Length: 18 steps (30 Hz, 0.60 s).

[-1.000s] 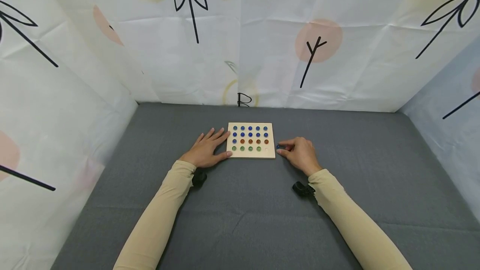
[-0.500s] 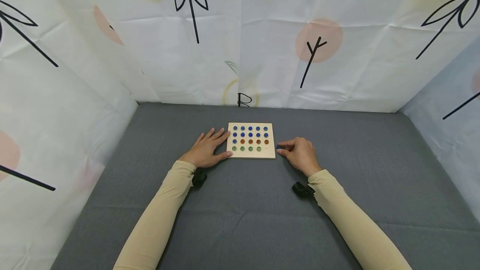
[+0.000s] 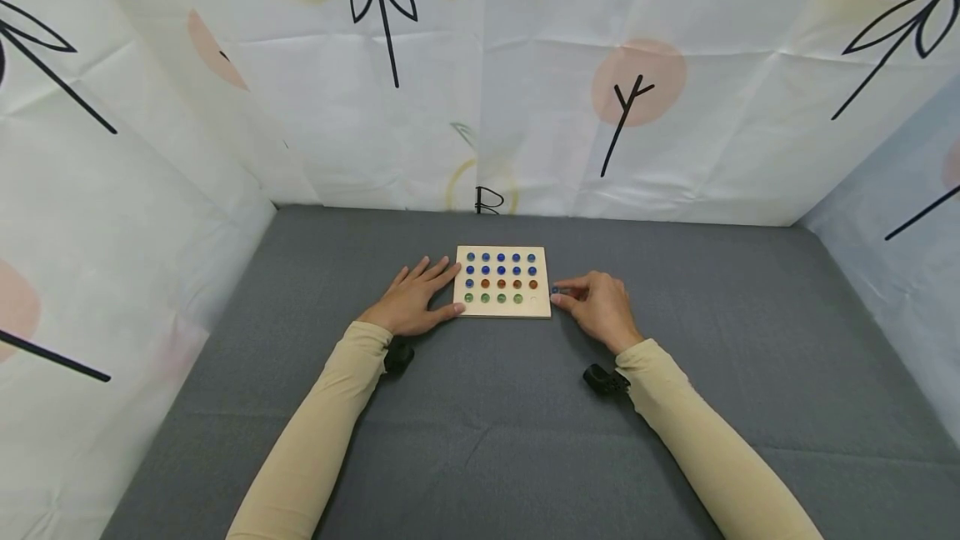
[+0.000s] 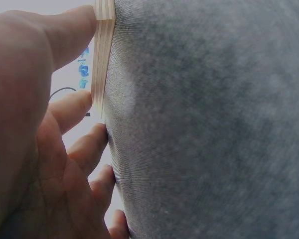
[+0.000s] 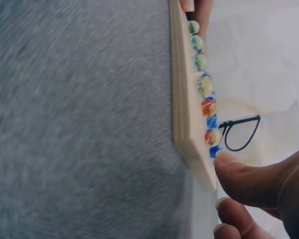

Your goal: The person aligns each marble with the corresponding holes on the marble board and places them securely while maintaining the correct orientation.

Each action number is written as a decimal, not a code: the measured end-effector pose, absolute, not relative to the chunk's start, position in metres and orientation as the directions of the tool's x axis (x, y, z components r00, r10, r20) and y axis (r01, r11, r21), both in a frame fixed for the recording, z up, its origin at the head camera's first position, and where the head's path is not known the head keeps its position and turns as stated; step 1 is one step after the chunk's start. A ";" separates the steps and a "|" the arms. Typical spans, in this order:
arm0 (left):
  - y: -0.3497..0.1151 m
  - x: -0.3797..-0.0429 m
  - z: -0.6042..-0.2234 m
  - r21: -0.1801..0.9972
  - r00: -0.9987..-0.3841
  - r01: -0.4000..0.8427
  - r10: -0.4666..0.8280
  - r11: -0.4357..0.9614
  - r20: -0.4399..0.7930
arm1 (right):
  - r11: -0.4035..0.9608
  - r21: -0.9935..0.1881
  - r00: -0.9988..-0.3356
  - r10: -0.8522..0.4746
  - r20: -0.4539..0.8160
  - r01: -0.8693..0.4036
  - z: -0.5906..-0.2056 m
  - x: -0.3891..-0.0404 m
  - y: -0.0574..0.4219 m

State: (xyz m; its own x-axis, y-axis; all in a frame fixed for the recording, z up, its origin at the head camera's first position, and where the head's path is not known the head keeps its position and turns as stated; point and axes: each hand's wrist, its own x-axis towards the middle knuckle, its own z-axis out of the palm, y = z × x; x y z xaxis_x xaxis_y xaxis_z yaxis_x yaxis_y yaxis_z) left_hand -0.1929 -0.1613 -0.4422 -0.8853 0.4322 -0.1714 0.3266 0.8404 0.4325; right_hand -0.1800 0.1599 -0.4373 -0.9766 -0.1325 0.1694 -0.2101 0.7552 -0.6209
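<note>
A pale wooden board [image 3: 498,307] lies on the grey cloth, set with rows of glass marbles: blue ones [image 3: 501,257] at the back, orange-red ones [image 3: 501,283] further forward, green ones [image 3: 501,298] in the front row. Bare wood shows at the front row's right end. My left hand [image 3: 411,302] lies spread, its thumb and index finger touching the board's left edge. Just off the right edge, my right hand [image 3: 602,308] pinches a dark blue marble [image 3: 555,291] between thumb and fingers. In the right wrist view the thumb [image 5: 239,177] hides that marble.
Grey cloth [image 3: 480,440] covers the table around the board. White printed fabric [image 3: 540,132] hangs behind and at both sides. Each wrist carries a black camera, such as the right one [image 3: 603,379].
My right hand has shifted very slightly left, bringing the pinched marble nearer the board's right edge. The left hand and the board stay where they were.
</note>
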 end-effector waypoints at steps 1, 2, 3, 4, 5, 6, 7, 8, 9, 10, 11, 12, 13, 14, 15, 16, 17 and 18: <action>-0.161 -0.193 -0.442 0.432 -0.886 0.326 0.432 0.841 -0.172 | 0.754 -0.622 -0.976 -0.133 0.174 -0.213 -0.436 -0.179 0.159; -0.161 -0.193 -0.442 0.432 -0.886 0.326 0.431 0.841 -0.171 | 0.753 -0.622 -0.975 -0.134 0.178 -0.217 -0.435 -0.179 0.159; -0.161 -0.193 -0.442 0.432 -0.886 0.325 0.431 0.841 -0.171 | 0.750 -0.623 -0.974 -0.136 0.183 -0.222 -0.434 -0.178 0.158; -0.161 -0.193 -0.442 0.432 -0.886 0.325 0.431 0.841 -0.171 | 0.748 -0.624 -0.972 -0.139 0.189 -0.228 -0.433 -0.177 0.157; -0.161 -0.193 -0.442 0.432 -0.886 0.326 0.431 0.841 -0.171 | 0.745 -0.625 -0.970 -0.142 0.195 -0.234 -0.432 -0.177 0.157; -0.161 -0.193 -0.442 0.433 -0.886 0.325 0.431 0.840 -0.170 | 0.742 -0.627 -0.969 -0.144 0.200 -0.240 -0.431 -0.176 0.156; -0.161 -0.193 -0.442 0.435 -0.886 0.325 0.431 0.840 -0.170 | 0.739 -0.628 -0.968 -0.146 0.204 -0.244 -0.430 -0.175 0.155; -0.161 -0.193 -0.442 0.435 -0.886 0.325 0.431 0.840 -0.170 | 0.736 -0.629 -0.967 -0.149 0.209 -0.249 -0.429 -0.175 0.154; -0.161 -0.193 -0.442 0.435 -0.886 0.325 0.432 0.839 -0.170 | 0.733 -0.632 -0.966 -0.150 0.212 -0.253 -0.428 -0.174 0.153; -0.161 -0.193 -0.442 0.435 -0.886 0.326 0.432 0.840 -0.170 | 0.730 -0.633 -0.965 -0.151 0.215 -0.256 -0.428 -0.174 0.152; -0.161 -0.193 -0.442 0.435 -0.886 0.326 0.432 0.839 -0.169 | 0.729 -0.634 -0.964 -0.152 0.218 -0.258 -0.427 -0.173 0.152; -0.161 -0.193 -0.442 0.433 -0.886 0.326 0.432 0.840 -0.170 | 0.729 -0.634 -0.964 -0.152 0.219 -0.259 -0.427 -0.172 0.151; -0.161 -0.193 -0.442 0.432 -0.886 0.327 0.432 0.840 -0.169 | 0.728 -0.633 -0.963 -0.155 0.222 -0.263 -0.427 -0.172 0.150; -0.161 -0.193 -0.442 0.432 -0.886 0.328 0.432 0.840 -0.168 | 0.728 -0.633 -0.963 -0.157 0.221 -0.264 -0.428 -0.172 0.149; -0.161 -0.193 -0.443 0.431 -0.886 0.329 0.432 0.840 -0.168 | 0.728 -0.633 -0.963 -0.159 0.220 -0.264 -0.428 -0.171 0.148; -0.161 -0.193 -0.442 0.431 -0.886 0.329 0.432 0.840 -0.167 | 0.727 -0.633 -0.963 -0.160 0.219 -0.265 -0.429 -0.171 0.148; -0.161 -0.193 -0.442 0.432 -0.886 0.329 0.433 0.840 -0.167 | 0.727 -0.634 -0.963 -0.161 0.217 -0.264 -0.429 -0.171 0.147; -0.161 -0.193 -0.442 0.432 -0.886 0.329 0.433 0.840 -0.167 | 0.727 -0.634 -0.963 -0.163 0.215 -0.265 -0.430 -0.171 0.146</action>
State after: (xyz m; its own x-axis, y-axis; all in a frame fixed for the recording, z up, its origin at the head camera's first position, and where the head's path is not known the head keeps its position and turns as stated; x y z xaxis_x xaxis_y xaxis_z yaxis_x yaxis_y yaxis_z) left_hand -0.1928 -0.1610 -0.4421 -0.8859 0.4329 -0.1667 0.3289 0.8396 0.4324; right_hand -0.1708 0.1463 -0.4299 -0.9629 -0.1634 0.2149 -0.2647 0.7267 -0.6339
